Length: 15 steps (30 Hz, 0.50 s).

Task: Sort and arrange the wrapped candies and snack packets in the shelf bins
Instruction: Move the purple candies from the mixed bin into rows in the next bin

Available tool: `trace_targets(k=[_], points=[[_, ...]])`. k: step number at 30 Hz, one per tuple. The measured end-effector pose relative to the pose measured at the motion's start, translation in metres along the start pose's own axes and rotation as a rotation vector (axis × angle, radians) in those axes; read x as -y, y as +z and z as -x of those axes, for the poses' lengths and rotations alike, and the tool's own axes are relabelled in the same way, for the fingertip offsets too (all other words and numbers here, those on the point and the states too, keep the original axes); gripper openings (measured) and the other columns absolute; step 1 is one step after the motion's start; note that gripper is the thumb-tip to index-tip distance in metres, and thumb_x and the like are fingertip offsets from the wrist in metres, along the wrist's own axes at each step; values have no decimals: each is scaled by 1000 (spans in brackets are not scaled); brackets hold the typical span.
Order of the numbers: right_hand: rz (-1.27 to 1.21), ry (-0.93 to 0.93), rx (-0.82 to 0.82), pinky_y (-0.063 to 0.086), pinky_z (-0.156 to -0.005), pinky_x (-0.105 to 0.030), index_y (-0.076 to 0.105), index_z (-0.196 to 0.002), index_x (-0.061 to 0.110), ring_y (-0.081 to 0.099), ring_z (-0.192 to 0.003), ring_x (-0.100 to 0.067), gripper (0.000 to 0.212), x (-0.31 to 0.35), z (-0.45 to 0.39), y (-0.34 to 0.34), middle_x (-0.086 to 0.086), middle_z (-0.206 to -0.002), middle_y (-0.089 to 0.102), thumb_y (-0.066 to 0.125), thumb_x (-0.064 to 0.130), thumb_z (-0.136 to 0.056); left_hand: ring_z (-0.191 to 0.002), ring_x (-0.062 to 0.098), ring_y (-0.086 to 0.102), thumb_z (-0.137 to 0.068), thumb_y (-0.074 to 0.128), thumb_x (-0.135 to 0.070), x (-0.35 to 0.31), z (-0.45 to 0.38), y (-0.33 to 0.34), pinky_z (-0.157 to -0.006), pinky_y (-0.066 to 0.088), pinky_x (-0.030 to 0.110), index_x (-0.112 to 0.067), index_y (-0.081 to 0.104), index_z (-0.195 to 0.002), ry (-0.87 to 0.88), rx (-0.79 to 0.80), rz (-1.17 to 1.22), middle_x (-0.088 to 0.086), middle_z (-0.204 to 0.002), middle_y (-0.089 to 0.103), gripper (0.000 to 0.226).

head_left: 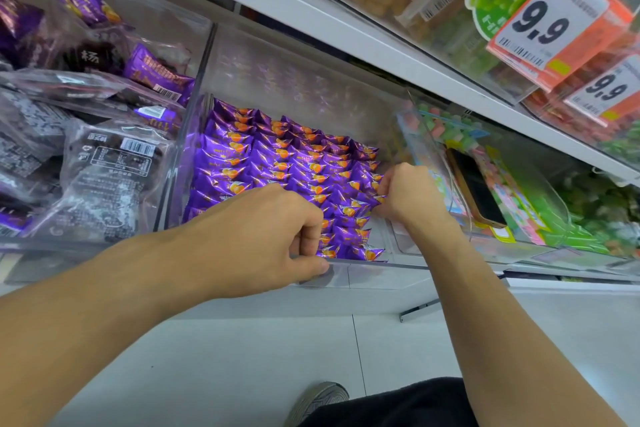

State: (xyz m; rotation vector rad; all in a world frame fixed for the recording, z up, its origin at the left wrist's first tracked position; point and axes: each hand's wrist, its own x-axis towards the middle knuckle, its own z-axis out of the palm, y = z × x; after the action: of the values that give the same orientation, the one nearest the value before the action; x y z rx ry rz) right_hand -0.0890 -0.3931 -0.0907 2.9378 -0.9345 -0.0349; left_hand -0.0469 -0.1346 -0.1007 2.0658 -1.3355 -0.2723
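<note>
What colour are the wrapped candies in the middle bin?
Purple with an orange spot, on the wrapped candies; head view.

A single head-worn wide-angle view looks forward and steeply down, close over the clear bin [363, 265] on the shelf [311, 7], with the floor [242, 357] below.

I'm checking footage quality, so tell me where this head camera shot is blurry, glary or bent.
Head view: the price tag and the clear packets at left are smeared by motion blur; the purple wrapped candies read sharper; the white shelf edge runs slanted with wide-angle distortion; soft glare on the clear bin wall; lighting even.
</note>
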Motion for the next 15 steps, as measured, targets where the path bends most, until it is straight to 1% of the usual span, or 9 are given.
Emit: trace_targets(k=[1, 2, 4, 5, 6, 8, 10, 11, 15], points=[[-7, -3, 17, 48, -64, -30, 72, -81, 10, 67, -80, -32, 5, 0, 0, 1, -11, -83, 70, 74, 11, -77, -71, -2, 55, -80, 69, -53, 0, 0, 0, -59, 40, 16, -29, 60, -70, 0, 0, -1, -15, -65, 60, 28], [-19, -7, 20, 50, -65, -30, 70, -76, 15, 67, -80, -30, 8, -1, -1, 2, -9, -82, 71, 74, 8, -75, -72, -3, 55, -80, 69, -53, 0, 0, 0, -59, 40, 16, -29, 59, -70, 0, -1, -1, -15, -65, 60, 27], [-52, -7, 0, 53, -66, -31, 64, -64, 22, 68, -78, -27, 22, -2, -2, 6, -6, -79, 72, 71, 4, -73, -72, -2, 55, -79, 69, -53, 0, 0, 0, -59, 42, 17, -29, 59, -69, 3, -5, -3, -15, -65, 60, 28], [-56, -8, -12, 54, -67, -32, 61, -62, 24, 68, -78, -27, 24, -2, -2, 6, -6, -80, 71, 70, 5, -73, -72, -2, 56, -79, 69, -53, 0, 0, 0, -60, 43, 18, -29, 59, -69, 4, -7, -5, -15, -65, 60, 28], [-46, -13, -9, 54, -68, -33, 61, -64, 25, 68, -79, -28, 23, -2, -1, 6, -5, -82, 71, 70, 6, -74, -72, -1, 56, -79, 68, -54, 0, 0, 1, -60, 43, 18, -29, 59, -69, 5, -9, -7, -15, -65, 61, 28], [1, -40, 34, 52, -70, -33, 65, -77, 26, 67, -84, -28, 18, -1, 1, 4, -4, -89, 70, 76, 12, -73, -72, 0, 56, -79, 68, -54, 1, 0, 1, -59, 43, 18, -29, 59, -69, 6, -12, -9, -15, -64, 60, 28], [71, -87, 65, 49, -71, -32, 71, -91, 26, 66, -89, -28, 19, -1, 2, 3, -3, -94, 70, 77, 18, -74, -73, 0, 56, -79, 69, -54, 1, 0, 1, -59, 43, 18, -29, 58, -69, 10, -14, -7, -15, -64, 60, 28], [109, -102, 69, 47, -71, -31, 73, -93, 26, 66, -90, -27, 19, 0, 3, 2, -2, -96, 70, 77, 18, -76, -74, 0, 56, -79, 69, -53, 1, 0, 1, -59, 43, 17, -29, 58, -69, 13, -15, -5, -15, -64, 60, 28], [146, -95, 58, 43, -66, -30, 69, -82, 20, 65, -85, -28, 8, 2, 5, 2, -4, -91, 69, 73, 16, -78, -74, 0, 56, -79, 68, -55, 2, 0, 1, -60, 43, 17, -29, 58, -69, 16, -19, -13, -15, -65, 60, 29]])
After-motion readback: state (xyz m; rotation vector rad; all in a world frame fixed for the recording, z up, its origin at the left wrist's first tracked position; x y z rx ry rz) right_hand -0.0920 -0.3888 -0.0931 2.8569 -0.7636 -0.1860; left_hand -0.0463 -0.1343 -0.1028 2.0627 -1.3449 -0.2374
